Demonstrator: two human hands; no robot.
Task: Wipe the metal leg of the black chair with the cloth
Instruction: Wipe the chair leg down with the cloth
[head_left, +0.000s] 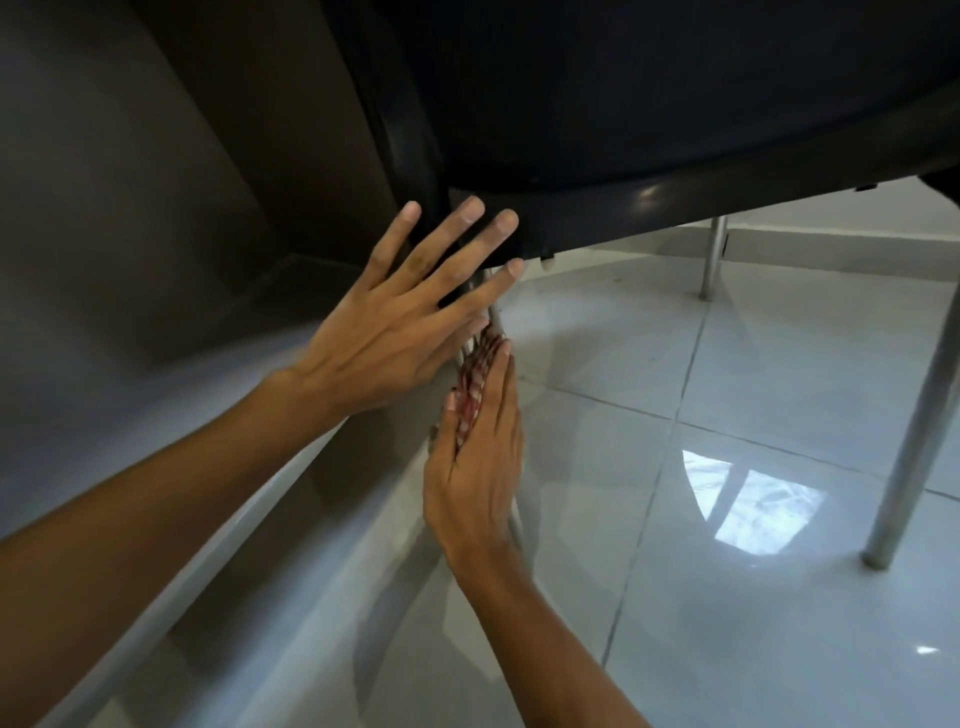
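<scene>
The black chair (649, 119) fills the top of the view, its seat rim curving low across the frame. My left hand (405, 312) rests flat with fingers spread against the seat's lower corner. Just below it, a thin metal leg (496, 317) runs down from the seat. My right hand (475, 457) presses a red and white striped cloth (475, 382) against that leg, and the leg is mostly hidden behind the hand and cloth. A short piece of the leg shows under my right wrist.
Two other metal legs stand on the glossy tiled floor (727, 597): one at the far right (919, 431), one further back (712, 257). A dark grey wall (130, 182) closes the left side. A window reflection shines on the tiles.
</scene>
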